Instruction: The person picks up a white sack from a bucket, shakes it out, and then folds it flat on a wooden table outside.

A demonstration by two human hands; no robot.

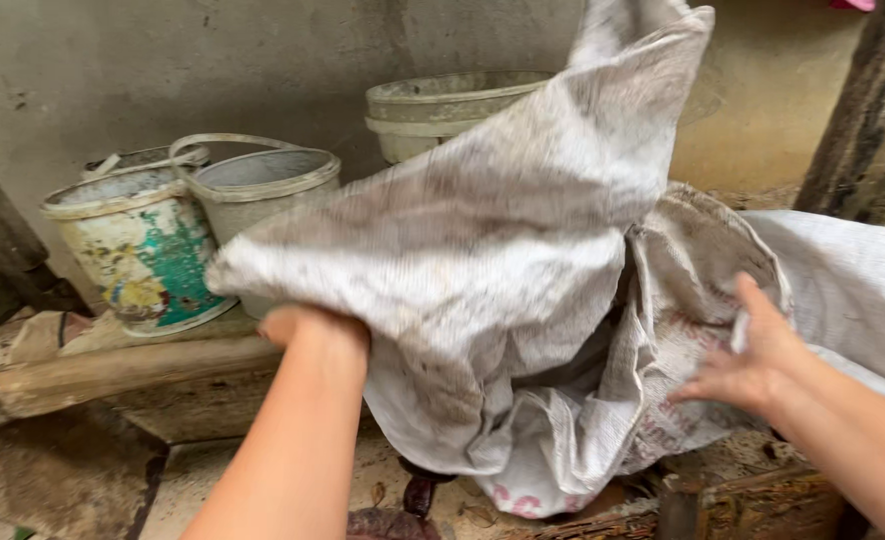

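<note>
Nearest me, my left hand (308, 325) is closed on the lower edge of the dirty white woven plastic sack (483, 260), which rises up and to the right from that grip, its long axis slanting toward the wall. My right hand (753, 365), fingers spread and holding nothing, rests at the sack's crumpled mouth. Behind stand a paint-stained bucket (143, 250), a grey bucket (263, 185) and a pale basin (443, 110).

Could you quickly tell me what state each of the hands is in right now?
Left hand: closed, gripping the dirty white woven sack and lifting it.
Right hand: open, fingers spread, at the sack's edge; no firm grip visible.
</note>
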